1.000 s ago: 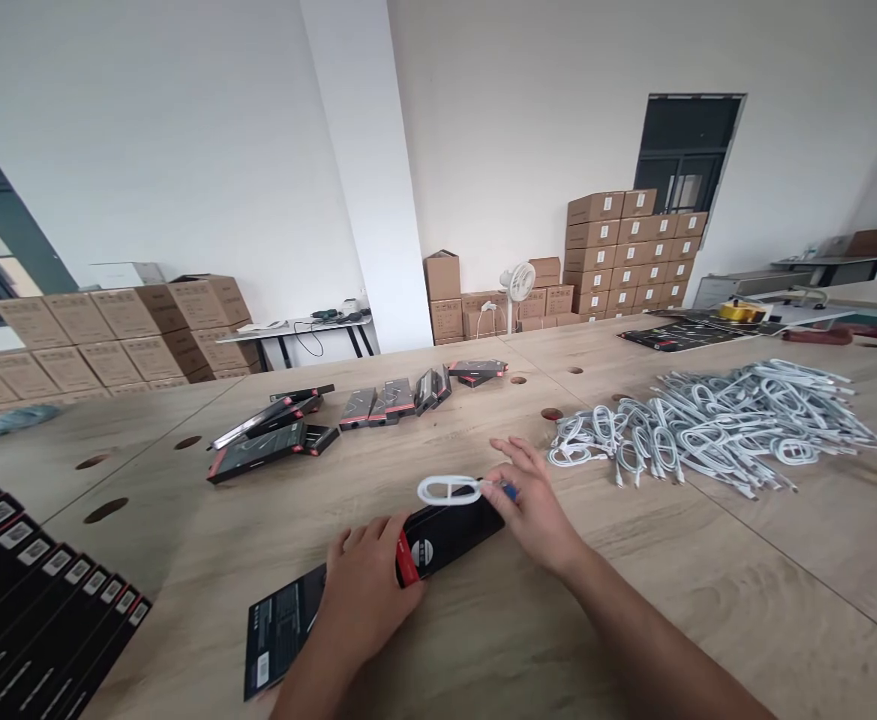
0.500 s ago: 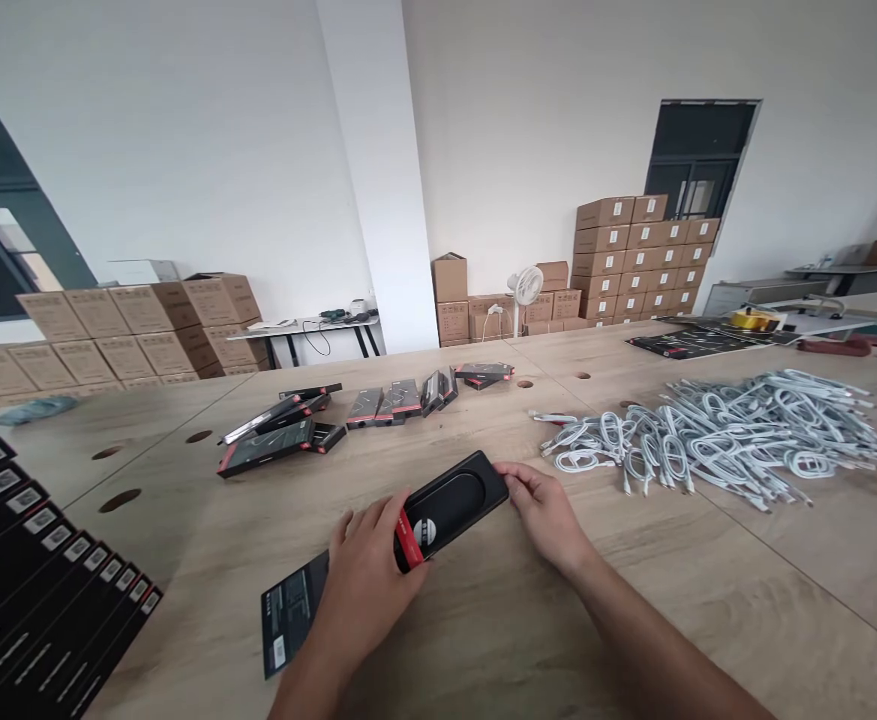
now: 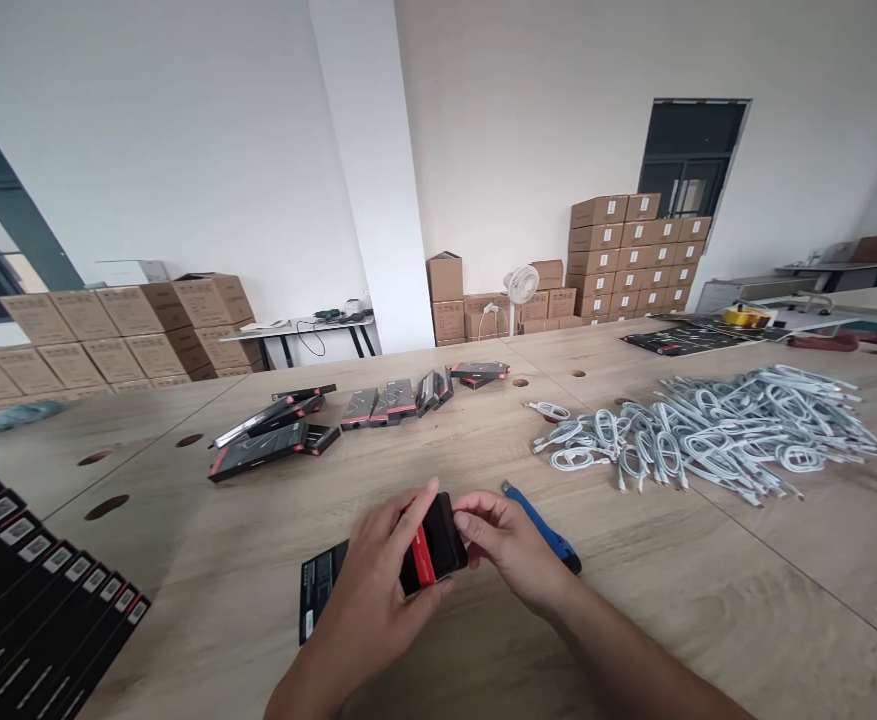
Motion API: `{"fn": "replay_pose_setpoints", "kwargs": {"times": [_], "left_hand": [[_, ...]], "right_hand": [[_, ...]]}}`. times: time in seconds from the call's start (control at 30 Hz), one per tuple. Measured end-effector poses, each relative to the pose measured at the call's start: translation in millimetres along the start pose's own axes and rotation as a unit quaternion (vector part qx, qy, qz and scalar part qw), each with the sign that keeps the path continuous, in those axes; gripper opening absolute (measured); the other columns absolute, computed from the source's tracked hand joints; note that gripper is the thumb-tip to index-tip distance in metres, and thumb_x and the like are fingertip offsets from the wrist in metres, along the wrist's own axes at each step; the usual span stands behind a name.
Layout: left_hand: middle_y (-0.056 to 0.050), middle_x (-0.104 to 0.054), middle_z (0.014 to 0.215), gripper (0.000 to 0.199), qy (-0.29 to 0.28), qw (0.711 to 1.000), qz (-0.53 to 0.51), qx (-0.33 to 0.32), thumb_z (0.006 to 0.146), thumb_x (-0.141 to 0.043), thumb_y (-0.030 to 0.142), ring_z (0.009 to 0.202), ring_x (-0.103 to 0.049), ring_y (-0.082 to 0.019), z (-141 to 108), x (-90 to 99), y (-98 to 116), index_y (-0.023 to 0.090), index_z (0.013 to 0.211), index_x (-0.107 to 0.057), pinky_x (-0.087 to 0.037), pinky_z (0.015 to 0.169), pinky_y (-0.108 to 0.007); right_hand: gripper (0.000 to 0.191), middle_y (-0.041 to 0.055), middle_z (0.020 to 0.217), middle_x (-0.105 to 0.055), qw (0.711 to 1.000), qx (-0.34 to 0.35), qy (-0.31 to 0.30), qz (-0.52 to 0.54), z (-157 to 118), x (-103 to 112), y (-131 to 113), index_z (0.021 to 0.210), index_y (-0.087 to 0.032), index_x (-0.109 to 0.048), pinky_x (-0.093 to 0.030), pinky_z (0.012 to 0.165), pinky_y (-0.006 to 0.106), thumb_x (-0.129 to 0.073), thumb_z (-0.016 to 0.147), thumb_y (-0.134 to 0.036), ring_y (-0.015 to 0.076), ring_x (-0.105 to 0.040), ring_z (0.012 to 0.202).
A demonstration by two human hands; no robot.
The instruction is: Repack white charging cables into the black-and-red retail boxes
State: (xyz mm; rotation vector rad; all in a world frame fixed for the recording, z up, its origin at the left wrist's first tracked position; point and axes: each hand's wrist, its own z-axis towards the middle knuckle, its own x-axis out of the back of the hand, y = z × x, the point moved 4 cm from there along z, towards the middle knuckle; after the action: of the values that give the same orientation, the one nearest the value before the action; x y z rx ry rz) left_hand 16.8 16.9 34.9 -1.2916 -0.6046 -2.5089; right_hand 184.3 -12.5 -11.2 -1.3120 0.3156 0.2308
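Tray (image 3: 447, 535): jutted right from the box (image 3: 320, 585), front centre, long axis slanting up rightward.
Left hand (image 3: 382, 565): gripped the box.
Right hand (image 3: 509, 550): nearer, fingers curled against the tray's outer end, pinch unclear.

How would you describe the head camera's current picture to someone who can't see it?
A person's left hand grips black, red-banded packaging while the right hand touches its end, at a wooden table. A blue tool lies beside the right hand; farther right is a heap of white cables.
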Motion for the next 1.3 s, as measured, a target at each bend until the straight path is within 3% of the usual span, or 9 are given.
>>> {"fn": "replay_pose_setpoints", "kwargs": {"times": [0.17,0.33,0.57,0.73,0.83,0.93,1.0,1.1,1.3], "left_hand": [[-0.01,-0.041,0.154,0.071,0.001,0.999,0.013,-0.03,0.095,-0.059,0.035,0.139,-0.047,-0.031,-1,6.3,11,0.04,0.158,-0.027,-0.049,0.108,-0.046],[-0.012,-0.04,0.152,0.064,0.009,0.999,0.012,-0.049,0.094,-0.061,0.035,0.137,-0.049,-0.03,-2,11.6,16,0.037,0.153,-0.036,-0.053,0.105,-0.044],[-0.013,-0.048,0.135,0.052,0.129,0.989,-0.009,-0.072,0.081,-0.075,0.034,0.12,-0.059,-0.029,1,13.7,22,0.027,0.127,-0.051,-0.058,0.093,-0.041],[-0.01,-0.049,0.13,0.046,0.18,0.983,-0.029,-0.024,0.074,-0.08,0.032,0.113,-0.061,-0.028,1,12.1,25,0.028,0.112,-0.053,-0.057,0.088,-0.041],[-0.01,-0.049,0.129,0.052,0.249,0.965,-0.066,0.056,0.075,-0.081,0.037,0.119,-0.057,-0.03,-1,14.4,15,0.028,0.116,-0.05,-0.053,0.094,-0.045],[-0.01,-0.049,0.126,0.062,0.33,0.917,-0.171,0.147,0.081,-0.076,0.042,0.114,-0.058,-0.026,-6,13.7,3,0.028,0.127,-0.038,-0.052,0.093,-0.041],[-0.008,-0.048,0.125,0.064,0.353,0.892,-0.224,0.174,0.085,-0.072,0.044,0.108,-0.058,-0.022,-8,9.2,1,0.029,0.132,-0.031,-0.053,0.089,-0.036],[-0.009,-0.045,0.132,0.061,0.335,0.888,-0.273,0.157,0.09,-0.065,0.046,0.115,-0.057,-0.021,-9,-0.1,8,0.03,0.135,-0.028,-0.051,0.094,-0.034],[-0.006,-0.052,0.136,0.022,0.274,0.879,-0.352,0.169,0.102,-0.046,0.041,0.126,-0.054,-0.019,-10,-3.4,12,0.028,0.12,-0.051,-0.047,0.104,-0.032]], "right_hand": [[0.037,-0.0016,0.074,-0.068,0.996,-0.042,-0.027,0.076,-4,-7,-5,0.087,-0.017,-0.074,-0.05,0.061,0.023,-0.083,0.075,-0.051,0.008,-0.058,0.061],[0.031,-0.0027,0.066,-0.068,0.981,-0.076,-0.025,0.177,-9,-13,-13,0.077,-0.015,-0.073,-0.047,0.053,0.019,-0.094,0.062,-0.032,0.0079,-0.059,0.054],[0.029,-0.0043,0.059,-0.066,0.965,-0.091,0.012,0.244,-10,-16,-14,0.072,-0.016,-0.07,-0.045,0.05,0.019,-0.093,0.058,-0.026,0.0076,-0.055,0.05],[0.026,-0.004,0.062,-0.066,0.97,-0.061,0.028,0.233,-7,-15,-19,0.077,-0.016,-0.071,-0.047,0.055,0.019,-0.091,0.064,-0.027,0.0077,-0.057,0.054],[0.028,0.0009,0.083,-0.074,0.986,0.015,0.016,0.168,-10,-18,-29,0.095,-0.02,-0.071,-0.052,0.067,0.025,-0.085,0.074,-0.031,0.0135,-0.067,0.072],[0.025,0.0059,0.109,-0.074,0.994,0.109,0.001,-0.009,-22,-25,-36,0.106,-0.025,-0.063,-0.053,0.083,0.033,-0.073,0.084,-0.026,0.0205,-0.07,0.098],[0.032,0.0081,0.126,-0.069,0.975,0.162,0.005,-0.15,-31,-33,-35,0.111,-0.027,-0.059,-0.052,0.092,0.036,-0.069,0.082,-0.016,0.0227,-0.066,0.114],[0.046,0.0098,0.138,-0.062,0.929,0.24,0.008,-0.28,-39,-42,-33,0.112,-0.028,-0.055,-0.051,0.097,0.036,-0.071,0.074,-0.008,0.0256,-0.059,0.127],[0.041,0.008,0.12,-0.067,0.881,0.326,0.074,-0.335,-39,-35,-40,0.123,-0.028,-0.051,-0.056,0.085,0.03,-0.061,0.087,-0.009,0.0192,-0.069,0.1]]}}
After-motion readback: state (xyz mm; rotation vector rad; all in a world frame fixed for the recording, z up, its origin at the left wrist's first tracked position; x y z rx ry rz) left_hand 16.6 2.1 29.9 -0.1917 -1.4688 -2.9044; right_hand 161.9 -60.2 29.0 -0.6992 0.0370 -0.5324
